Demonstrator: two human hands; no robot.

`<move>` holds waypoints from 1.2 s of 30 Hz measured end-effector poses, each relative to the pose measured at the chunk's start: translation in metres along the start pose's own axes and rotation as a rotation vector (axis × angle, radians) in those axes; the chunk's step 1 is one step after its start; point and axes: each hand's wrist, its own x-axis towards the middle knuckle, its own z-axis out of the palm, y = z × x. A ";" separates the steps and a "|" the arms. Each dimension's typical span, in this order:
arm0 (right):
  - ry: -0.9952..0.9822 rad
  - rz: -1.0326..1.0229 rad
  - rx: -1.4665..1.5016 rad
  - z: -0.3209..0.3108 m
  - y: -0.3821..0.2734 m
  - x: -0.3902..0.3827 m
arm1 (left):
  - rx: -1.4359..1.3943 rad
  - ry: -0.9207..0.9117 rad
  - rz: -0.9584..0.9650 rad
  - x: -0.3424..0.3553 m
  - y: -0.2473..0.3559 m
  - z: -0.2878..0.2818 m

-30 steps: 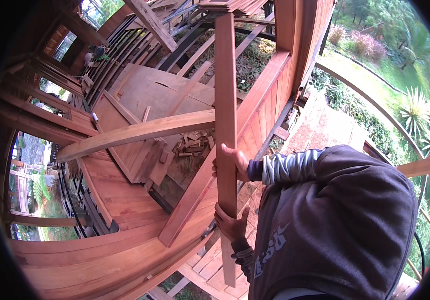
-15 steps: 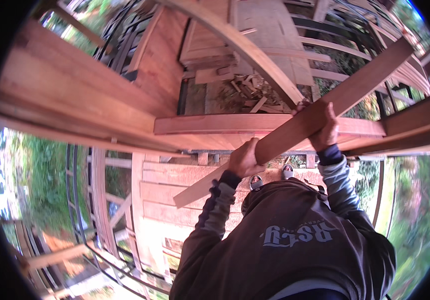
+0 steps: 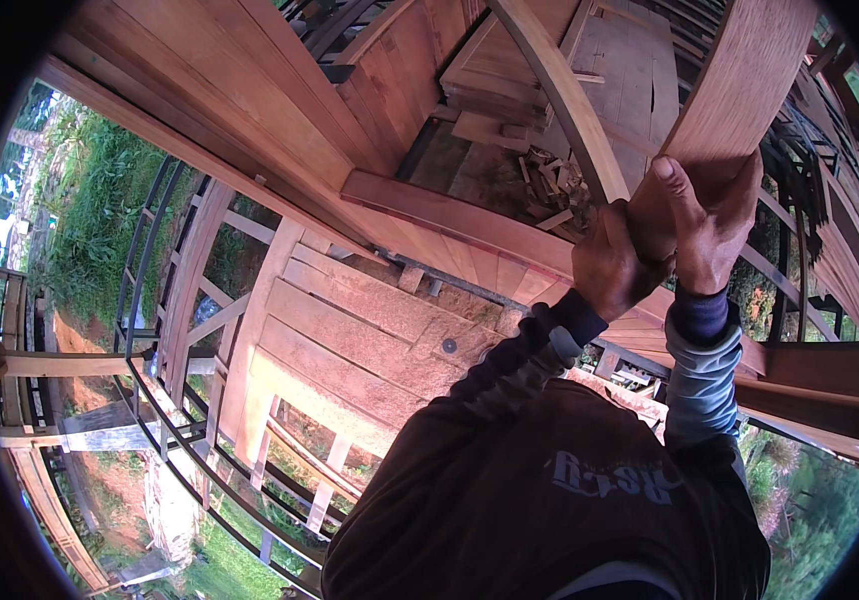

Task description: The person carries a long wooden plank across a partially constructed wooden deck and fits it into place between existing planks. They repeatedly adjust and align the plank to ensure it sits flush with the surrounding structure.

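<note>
A flat reddish-brown wooden board rises steeply from my hands toward the upper right. My left hand is closed around its lower end. Close beside it, my right hand grips the board from the right, thumb lying along its face. A curved wooden strip runs down from the top and ends just behind my left hand; whether the hand touches it I cannot tell. Below and behind my hands passes a red-brown rail atop a plank-clad wall.
Beyond the rail lie stacked panels and a heap of wood offcuts. A wide timber-clad wall stands at left. Below is a plank platform, with curved dark metal rails and greenery past it.
The board has swung from a low diagonal to a steep, raised position. My hands have come together near its lower end, and my view has turned.
</note>
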 end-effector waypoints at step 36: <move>-1.083 -0.349 -0.496 -0.031 0.091 -0.021 | -1.146 0.187 -0.771 0.019 -0.102 -0.089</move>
